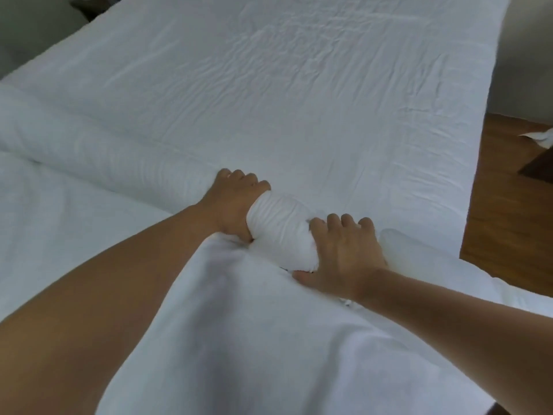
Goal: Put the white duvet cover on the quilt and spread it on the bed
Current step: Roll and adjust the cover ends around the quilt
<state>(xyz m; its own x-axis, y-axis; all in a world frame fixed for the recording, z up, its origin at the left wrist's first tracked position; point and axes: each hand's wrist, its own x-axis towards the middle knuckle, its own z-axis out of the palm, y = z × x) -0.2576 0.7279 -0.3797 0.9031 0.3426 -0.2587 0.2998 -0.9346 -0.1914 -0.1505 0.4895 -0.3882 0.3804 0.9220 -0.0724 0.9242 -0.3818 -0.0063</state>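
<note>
Fabric is filling most of the frame: a white, faintly wrinkled cover (269,85) is lying flat across the bed (466,205) from the upper left to the right edge, and a thick, soft roll (278,232) of white bedding is running diagonally from the middle left down toward the lower right. Whether the roll is quilt, cover or both together cannot be told, since everything is the same white cloth. A smooth white sheet of fabric is draping from the roll down to the bottom centre of the frame, between the two bare forearms.

Two hands are showing. The left hand (239,202) is sitting at the centre of the frame, its fingers curling over the top of the roll and gripping it, thumb hidden underneath. The right hand (344,259) is sitting just right of centre, fingers curling over the far side of the roll and the thumb pressing along its near side, so the roll is being pinched between them. One bulging, puckered length of roll is showing between the two hands, squeezed narrower at each grip.

At the right edge, brown wooden floor (508,175) is showing, with one small white scrap (538,137) lying on it.
</note>
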